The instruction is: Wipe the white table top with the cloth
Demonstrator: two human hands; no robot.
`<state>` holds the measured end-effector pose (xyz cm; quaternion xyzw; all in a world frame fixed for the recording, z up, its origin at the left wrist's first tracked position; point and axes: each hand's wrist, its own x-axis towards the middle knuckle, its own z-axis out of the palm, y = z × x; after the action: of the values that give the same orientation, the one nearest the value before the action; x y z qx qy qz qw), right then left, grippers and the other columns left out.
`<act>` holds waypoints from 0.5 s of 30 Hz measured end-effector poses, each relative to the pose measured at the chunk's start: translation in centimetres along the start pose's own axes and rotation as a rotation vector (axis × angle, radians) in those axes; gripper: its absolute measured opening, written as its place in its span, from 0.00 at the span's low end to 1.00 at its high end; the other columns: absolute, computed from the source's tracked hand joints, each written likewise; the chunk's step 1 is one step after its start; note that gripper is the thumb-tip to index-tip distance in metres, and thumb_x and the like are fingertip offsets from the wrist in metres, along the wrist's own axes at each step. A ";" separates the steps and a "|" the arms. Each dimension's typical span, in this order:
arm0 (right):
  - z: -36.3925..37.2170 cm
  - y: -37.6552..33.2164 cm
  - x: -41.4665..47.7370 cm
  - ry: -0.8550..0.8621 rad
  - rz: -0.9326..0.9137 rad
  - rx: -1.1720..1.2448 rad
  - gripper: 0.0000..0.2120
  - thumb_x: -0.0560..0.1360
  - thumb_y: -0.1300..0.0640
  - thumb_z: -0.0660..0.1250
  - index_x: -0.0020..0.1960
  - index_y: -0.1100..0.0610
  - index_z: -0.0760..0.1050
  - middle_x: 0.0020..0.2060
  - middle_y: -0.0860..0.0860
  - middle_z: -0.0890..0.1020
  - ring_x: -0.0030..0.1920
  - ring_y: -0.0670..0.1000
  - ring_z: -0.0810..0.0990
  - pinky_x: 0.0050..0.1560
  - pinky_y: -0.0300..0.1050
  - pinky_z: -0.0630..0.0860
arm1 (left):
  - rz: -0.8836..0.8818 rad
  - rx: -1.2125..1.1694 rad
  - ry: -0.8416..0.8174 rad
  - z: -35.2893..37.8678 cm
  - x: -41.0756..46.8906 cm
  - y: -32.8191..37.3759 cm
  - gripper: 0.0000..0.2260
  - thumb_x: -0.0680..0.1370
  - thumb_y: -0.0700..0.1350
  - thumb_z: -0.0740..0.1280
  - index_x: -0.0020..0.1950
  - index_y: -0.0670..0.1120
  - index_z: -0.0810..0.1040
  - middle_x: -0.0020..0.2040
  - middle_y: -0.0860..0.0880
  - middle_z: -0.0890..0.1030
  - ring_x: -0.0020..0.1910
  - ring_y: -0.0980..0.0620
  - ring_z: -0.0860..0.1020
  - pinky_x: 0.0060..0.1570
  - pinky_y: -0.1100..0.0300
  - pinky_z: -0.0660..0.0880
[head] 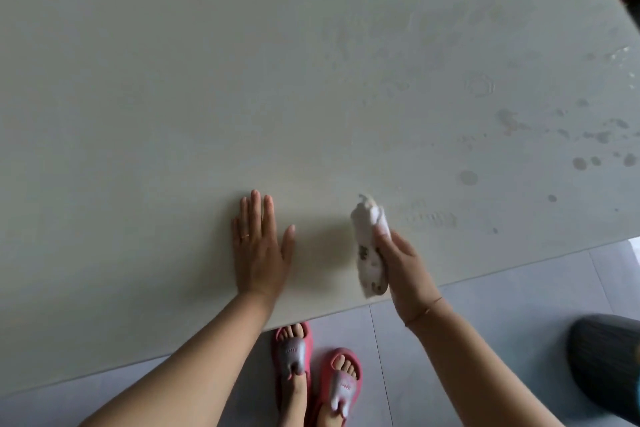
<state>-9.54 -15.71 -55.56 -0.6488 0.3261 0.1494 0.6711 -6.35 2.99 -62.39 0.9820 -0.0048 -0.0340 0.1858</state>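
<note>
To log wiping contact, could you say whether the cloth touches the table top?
Cannot tell: the head view looks down on the cloth, so any gap above the table top is hidden.

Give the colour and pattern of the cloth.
White cloth with scattered brownish-olive blotches, gripped in the right hand; the head view, the only one, shows it.

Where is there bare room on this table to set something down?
The table top is bare left of and beyond the flat left hand. A narrower gap lies between it and the cloth the right hand grips. The right end carries droplets and smears.
</note>
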 end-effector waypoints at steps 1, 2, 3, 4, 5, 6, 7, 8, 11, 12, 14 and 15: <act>-0.3 -0.7 0.2 -0.062 0.092 0.223 0.26 0.73 0.44 0.62 0.57 0.67 0.75 0.47 0.61 0.80 0.46 0.58 0.79 0.48 0.55 0.75 | -0.010 -0.119 0.011 -0.3 0.2 0.7 0.26 0.80 0.54 0.53 0.70 0.35 0.67 0.73 0.36 0.63 0.73 0.38 0.61 0.71 0.45 0.58; -0.7 -1.2 0.5 -0.136 0.155 0.371 0.27 0.73 0.45 0.61 0.62 0.65 0.74 0.51 0.62 0.81 0.51 0.60 0.80 0.53 0.58 0.75 | -0.037 -0.280 -0.008 -0.7 0.3 1.7 0.24 0.82 0.53 0.54 0.69 0.36 0.69 0.72 0.37 0.65 0.73 0.39 0.62 0.72 0.48 0.58; -0.9 -1.6 0.7 -0.224 0.196 0.458 0.27 0.75 0.45 0.59 0.65 0.62 0.73 0.56 0.62 0.80 0.57 0.61 0.79 0.57 0.60 0.74 | -0.075 -0.457 -0.054 -1.3 0.5 2.9 0.22 0.81 0.53 0.55 0.66 0.38 0.72 0.70 0.39 0.70 0.71 0.42 0.66 0.70 0.53 0.61; -1.0 -1.9 1.0 -0.310 0.216 0.512 0.28 0.76 0.42 0.57 0.67 0.60 0.71 0.60 0.62 0.78 0.61 0.61 0.77 0.60 0.60 0.73 | -0.117 -0.611 -0.092 -1.7 0.5 4.0 0.21 0.80 0.54 0.55 0.63 0.41 0.75 0.65 0.42 0.75 0.66 0.46 0.71 0.67 0.57 0.65; -1.1 -2.0 1.2 -0.366 0.222 0.546 0.30 0.76 0.39 0.55 0.68 0.59 0.70 0.62 0.61 0.77 0.63 0.61 0.75 0.62 0.59 0.72 | -0.164 -0.730 -0.134 -2.1 0.5 5.1 0.21 0.79 0.56 0.55 0.58 0.43 0.78 0.58 0.45 0.79 0.60 0.48 0.75 0.61 0.58 0.69; -1.1 -2.0 1.5 -0.401 0.217 0.559 0.31 0.76 0.37 0.53 0.69 0.58 0.70 0.63 0.61 0.76 0.65 0.60 0.74 0.65 0.58 0.70 | -0.220 -0.824 -0.195 -2.5 0.6 6.1 0.22 0.77 0.59 0.54 0.53 0.44 0.79 0.52 0.47 0.81 0.52 0.50 0.78 0.53 0.58 0.72; -1.1 -2.0 1.6 -0.421 0.207 0.551 0.32 0.76 0.37 0.52 0.69 0.58 0.70 0.64 0.61 0.75 0.65 0.59 0.73 0.66 0.56 0.70 | -0.278 -0.892 -0.264 -2.9 0.8 6.9 0.24 0.75 0.62 0.54 0.49 0.45 0.80 0.46 0.48 0.82 0.46 0.51 0.79 0.47 0.58 0.74; -1.0 -2.1 1.7 -0.432 0.195 0.529 0.30 0.77 0.38 0.52 0.68 0.58 0.71 0.64 0.61 0.75 0.65 0.59 0.74 0.66 0.55 0.70 | -0.323 -0.922 -0.318 -3.0 1.0 7.4 0.25 0.74 0.64 0.54 0.46 0.45 0.80 0.41 0.49 0.82 0.41 0.52 0.79 0.41 0.60 0.74; -1.0 -2.1 1.8 -0.386 0.135 0.437 0.24 0.77 0.49 0.62 0.66 0.64 0.71 0.61 0.65 0.76 0.59 0.62 0.77 0.60 0.56 0.74 | -0.338 -0.853 -0.288 -2.9 1.5 8.0 0.18 0.75 0.61 0.62 0.39 0.48 0.78 0.33 0.53 0.80 0.34 0.55 0.77 0.31 0.65 0.70; -1.1 -2.0 1.9 -0.342 0.102 0.390 0.23 0.75 0.53 0.66 0.63 0.67 0.72 0.58 0.66 0.78 0.55 0.62 0.78 0.57 0.55 0.76 | -0.335 -0.828 -0.254 -2.8 1.5 8.1 0.15 0.76 0.58 0.64 0.38 0.48 0.78 0.33 0.53 0.80 0.33 0.55 0.77 0.32 0.64 0.70; -1.2 -2.0 2.1 -0.231 0.042 0.243 0.19 0.71 0.61 0.71 0.58 0.69 0.74 0.50 0.64 0.81 0.48 0.59 0.81 0.48 0.50 0.80 | -0.331 -0.798 -0.204 -2.6 1.6 8.2 0.14 0.76 0.56 0.66 0.36 0.48 0.77 0.31 0.53 0.80 0.31 0.55 0.76 0.31 0.64 0.70; -1.3 -1.9 2.1 -0.170 0.024 0.157 0.17 0.69 0.64 0.72 0.56 0.69 0.75 0.48 0.62 0.82 0.46 0.58 0.82 0.46 0.47 0.80 | -0.324 -0.781 -0.183 -2.6 1.6 8.2 0.15 0.76 0.56 0.66 0.35 0.48 0.76 0.30 0.53 0.79 0.29 0.56 0.75 0.29 0.65 0.69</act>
<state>-7.09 -17.65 -55.34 -0.5751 0.2865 0.1861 0.7434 -4.53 -3.79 -57.12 0.8189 0.1464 -0.1490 0.5345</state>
